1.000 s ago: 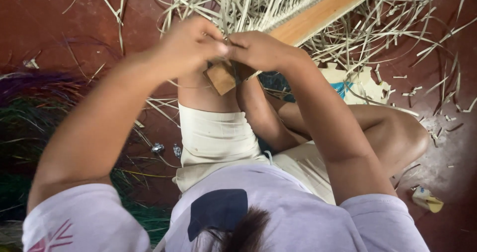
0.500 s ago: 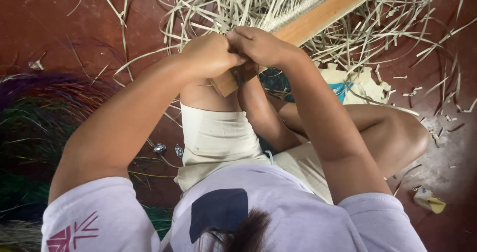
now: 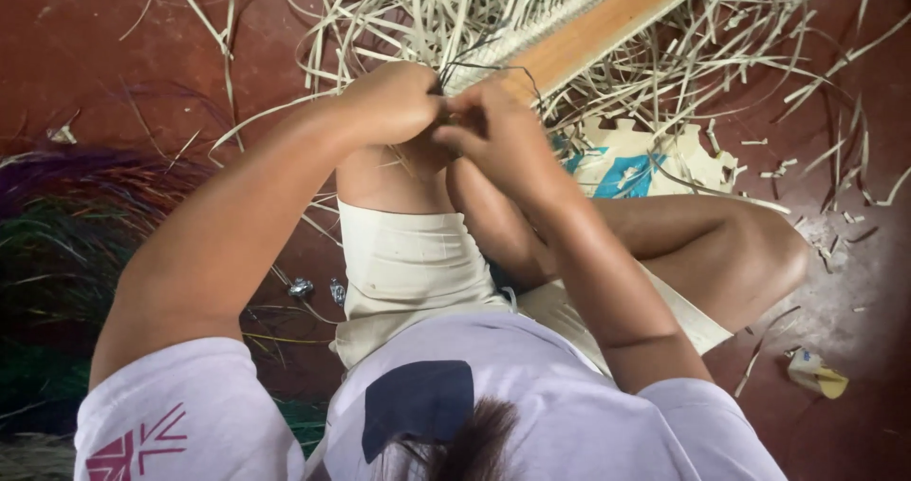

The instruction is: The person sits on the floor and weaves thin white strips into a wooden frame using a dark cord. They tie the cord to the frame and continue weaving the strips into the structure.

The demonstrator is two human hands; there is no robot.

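My left hand and my right hand meet over my raised knee, fingers pinched together around thin dark strands at the near end of a long wooden bar. The bar slants up to the right and carries a row of pale woven straw strips. What exactly sits between the fingertips is hidden by the knuckles. Both hands are closed tight and touch each other.
Loose pale straw strips are scattered over the dark red floor. A bundle of purple and green dyed fibres lies at left. A pale and blue sheet lies under my leg; a small yellow scrap lies at right.
The hands have slid up along the bar end, which they now cover, and dark strands now show at the fingertips. My left arm has shifted a little to the right.
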